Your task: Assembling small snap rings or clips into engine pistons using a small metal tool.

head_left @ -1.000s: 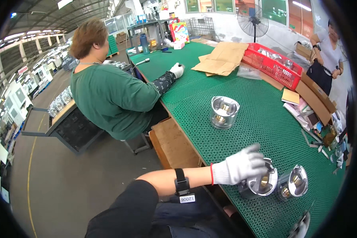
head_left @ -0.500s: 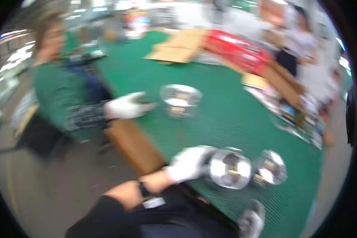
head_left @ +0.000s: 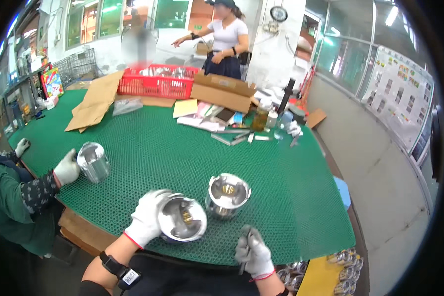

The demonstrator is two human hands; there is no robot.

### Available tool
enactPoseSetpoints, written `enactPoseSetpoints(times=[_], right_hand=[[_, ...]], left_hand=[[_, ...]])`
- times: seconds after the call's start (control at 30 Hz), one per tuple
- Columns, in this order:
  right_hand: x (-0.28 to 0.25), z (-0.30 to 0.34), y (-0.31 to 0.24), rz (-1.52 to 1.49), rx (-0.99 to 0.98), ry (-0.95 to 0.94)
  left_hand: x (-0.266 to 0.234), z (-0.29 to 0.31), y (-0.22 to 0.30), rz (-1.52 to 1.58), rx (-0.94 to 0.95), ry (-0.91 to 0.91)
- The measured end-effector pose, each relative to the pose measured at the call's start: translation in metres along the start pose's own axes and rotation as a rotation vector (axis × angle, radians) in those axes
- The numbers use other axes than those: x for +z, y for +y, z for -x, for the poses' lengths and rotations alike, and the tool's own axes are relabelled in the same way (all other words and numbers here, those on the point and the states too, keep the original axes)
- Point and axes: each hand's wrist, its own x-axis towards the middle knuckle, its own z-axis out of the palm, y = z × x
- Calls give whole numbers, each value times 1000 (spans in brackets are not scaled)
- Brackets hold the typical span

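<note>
Left grip (head_left: 149, 215) clasps a silver piston (head_left: 192, 228) from its left, right grip (head_left: 257, 255) curled upward (its hold I cannot tell).

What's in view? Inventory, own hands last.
Textured tabletop: 1, green, centre
Cylindrical metal pistons: 3, silver, two front, one left
Slatted plastic crate: 1, red, far edge
Flattened cardboard: uncounted, brown, left of crate
Long cardboard box: 1, brown, beside crate
Mixed clutter: uncounted, multicoloured, around box
Metal parts: several, silver, lower right
Co-workers: 2, green top left, pale top behind
Wall board: 1, white, right
Left hand: 1, white glove, gripping piston
Right hand: 1, grey-white glove, front right
</note>
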Motion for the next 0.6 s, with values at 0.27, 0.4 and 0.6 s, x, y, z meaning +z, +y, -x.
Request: enactPoseSetpoints(times=[0.27,0.4,0.6], right_hand=[[51,24,-23,870,-185,-64],[48,16,-7,1179,-430,-122],[74,18,9,1267,-558,-107]], left_hand=[[0,-11,89,-268,418,-136],[8,-4,92,-257,383,-158],[-11,-3,92,-238,396,-156]])
